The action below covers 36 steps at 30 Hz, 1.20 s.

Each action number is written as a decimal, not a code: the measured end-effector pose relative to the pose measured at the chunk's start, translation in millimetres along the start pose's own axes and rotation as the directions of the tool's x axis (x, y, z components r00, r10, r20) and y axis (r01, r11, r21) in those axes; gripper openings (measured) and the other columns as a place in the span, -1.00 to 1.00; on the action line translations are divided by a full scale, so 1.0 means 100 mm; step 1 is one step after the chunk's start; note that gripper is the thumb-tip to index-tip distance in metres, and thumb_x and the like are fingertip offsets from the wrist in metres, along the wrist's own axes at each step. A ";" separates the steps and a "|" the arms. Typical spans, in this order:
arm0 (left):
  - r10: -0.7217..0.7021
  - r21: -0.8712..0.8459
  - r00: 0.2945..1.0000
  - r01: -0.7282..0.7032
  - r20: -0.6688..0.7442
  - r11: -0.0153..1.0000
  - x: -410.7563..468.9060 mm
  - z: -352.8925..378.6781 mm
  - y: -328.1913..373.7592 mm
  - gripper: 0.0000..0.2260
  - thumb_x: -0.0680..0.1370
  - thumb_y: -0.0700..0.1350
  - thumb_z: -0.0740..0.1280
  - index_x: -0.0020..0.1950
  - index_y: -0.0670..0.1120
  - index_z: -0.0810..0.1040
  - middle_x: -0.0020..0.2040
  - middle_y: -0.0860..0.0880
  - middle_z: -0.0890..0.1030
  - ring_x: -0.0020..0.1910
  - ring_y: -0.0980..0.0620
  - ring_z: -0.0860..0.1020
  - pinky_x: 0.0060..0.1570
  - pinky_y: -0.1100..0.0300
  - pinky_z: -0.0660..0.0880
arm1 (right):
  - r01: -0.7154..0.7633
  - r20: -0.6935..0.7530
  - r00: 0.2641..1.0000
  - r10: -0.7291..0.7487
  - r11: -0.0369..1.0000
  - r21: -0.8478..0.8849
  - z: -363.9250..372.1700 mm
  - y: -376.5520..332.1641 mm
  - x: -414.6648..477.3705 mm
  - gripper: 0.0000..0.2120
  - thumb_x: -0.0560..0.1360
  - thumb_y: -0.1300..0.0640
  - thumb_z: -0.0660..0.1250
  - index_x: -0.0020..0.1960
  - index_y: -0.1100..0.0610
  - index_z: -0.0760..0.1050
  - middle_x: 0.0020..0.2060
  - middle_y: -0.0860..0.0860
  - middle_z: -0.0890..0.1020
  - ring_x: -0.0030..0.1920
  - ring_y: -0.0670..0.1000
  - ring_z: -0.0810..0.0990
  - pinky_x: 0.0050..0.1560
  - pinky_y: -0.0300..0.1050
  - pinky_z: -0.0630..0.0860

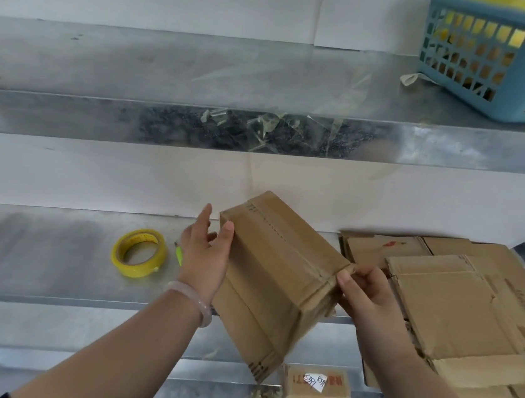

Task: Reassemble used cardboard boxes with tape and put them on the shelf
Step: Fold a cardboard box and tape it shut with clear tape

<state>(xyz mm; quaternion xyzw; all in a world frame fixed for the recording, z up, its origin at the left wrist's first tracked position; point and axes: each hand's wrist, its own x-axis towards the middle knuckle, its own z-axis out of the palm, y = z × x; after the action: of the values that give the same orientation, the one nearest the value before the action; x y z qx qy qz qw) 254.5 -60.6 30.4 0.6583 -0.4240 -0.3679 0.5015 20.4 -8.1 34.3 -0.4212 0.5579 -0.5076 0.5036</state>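
Note:
An assembled brown cardboard box (273,282) is held tilted over the front edge of the lower metal shelf (51,256). My left hand (204,254) lies against its left side, thumb over the top edge, fingers nearly straight. My right hand (365,292) pinches the box's right corner with thumb and curled fingers. A roll of yellow tape (139,253) lies flat on the shelf to the left of the box. A green-handled tool (179,254) is partly hidden behind my left hand.
A stack of flattened cardboard boxes (457,312) fills the shelf's right side. The upper metal shelf (203,71) carries a blue plastic basket (502,59) at the far right and tape scraps (263,127) on its front edge. A small labelled box (317,385) lies below.

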 end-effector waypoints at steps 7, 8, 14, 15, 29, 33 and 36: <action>0.356 -0.071 0.892 -0.351 0.278 0.934 -0.67 -0.06 -0.21 -0.24 0.36 0.36 0.42 0.48 0.15 0.26 0.45 0.06 0.28 0.45 0.16 0.29 0.32 -0.01 0.44 | 0.135 -0.040 0.990 -0.135 0.991 0.005 0.23 0.02 -0.14 -0.81 0.47 0.25 0.43 0.05 0.21 0.49 -0.14 -0.02 0.68 -0.11 -0.13 0.67 -0.14 -0.26 0.57; 0.366 -0.024 0.879 -0.377 0.304 0.926 -0.67 -0.08 -0.28 -0.22 0.35 0.39 0.40 0.49 0.17 0.27 0.50 0.09 0.20 0.50 0.12 0.23 0.35 -0.07 0.41 | 0.160 -0.023 0.987 -0.159 0.987 0.028 0.25 0.02 -0.14 -0.77 0.45 0.29 0.43 0.07 0.19 0.48 -0.11 -0.04 0.69 -0.08 -0.15 0.67 -0.14 -0.32 0.56; 0.379 0.054 0.865 -0.418 0.330 0.907 -0.49 -0.26 -0.36 -0.43 0.44 0.29 0.36 0.40 0.14 0.43 0.50 0.15 0.28 0.45 0.20 0.30 0.30 0.03 0.48 | 0.288 0.190 0.951 -0.246 0.927 -0.241 0.30 0.14 -0.09 -0.54 0.46 0.09 0.43 0.29 -0.21 0.43 0.14 -0.23 0.52 0.17 -0.30 0.50 -0.04 -0.42 0.53; 0.388 0.068 0.861 -0.431 0.329 0.900 -0.46 -0.28 -0.38 -0.45 0.44 0.26 0.36 0.40 0.11 0.43 0.49 0.13 0.31 0.44 0.23 0.32 0.28 0.10 0.49 | 0.290 0.211 0.949 -0.234 0.911 -0.293 0.31 0.17 -0.08 -0.54 0.44 0.02 0.42 0.29 -0.23 0.42 0.19 -0.18 0.47 0.18 -0.32 0.46 -0.04 -0.43 0.53; 0.243 0.144 0.866 -0.334 0.437 0.932 -0.17 -0.29 -0.60 -0.42 0.39 0.38 0.33 0.38 0.41 0.26 0.40 0.14 0.38 0.36 0.16 0.39 0.27 0.05 0.49 | 0.430 0.355 0.903 -0.242 0.498 -0.753 0.39 0.12 0.16 -0.45 0.51 -0.13 0.36 0.47 -0.08 0.36 0.54 -0.20 0.15 0.52 -0.11 0.15 0.50 -0.05 0.17; 0.250 0.131 0.860 -0.339 0.446 0.932 -0.19 -0.49 -0.61 -0.33 0.44 0.31 0.32 0.51 0.18 0.24 0.34 0.14 0.43 0.33 0.16 0.44 0.22 0.20 0.46 | 0.597 0.513 0.797 -0.319 0.289 -0.748 0.43 0.08 0.18 -0.47 0.50 -0.21 0.15 0.44 -0.10 0.40 0.48 -0.18 0.32 0.51 -0.15 0.18 0.51 0.06 0.17; 0.284 0.270 0.925 -0.349 0.252 0.897 -0.09 -0.78 -0.77 -0.56 0.52 0.14 0.34 0.39 0.13 0.42 0.25 0.16 0.49 0.25 0.19 0.47 0.23 0.25 0.43 | 0.601 0.547 0.794 -0.266 0.204 -0.773 0.50 0.01 0.19 -0.44 0.49 -0.27 0.08 0.44 -0.14 0.39 0.46 -0.17 0.37 0.52 -0.15 0.19 0.54 -0.02 0.04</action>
<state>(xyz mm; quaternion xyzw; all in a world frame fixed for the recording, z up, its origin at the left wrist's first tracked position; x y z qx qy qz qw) 336.9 -14.9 -25.9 0.6088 -0.6280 -0.2759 0.3986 67.5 -33.8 32.2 -0.8386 0.5160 -0.1529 0.0848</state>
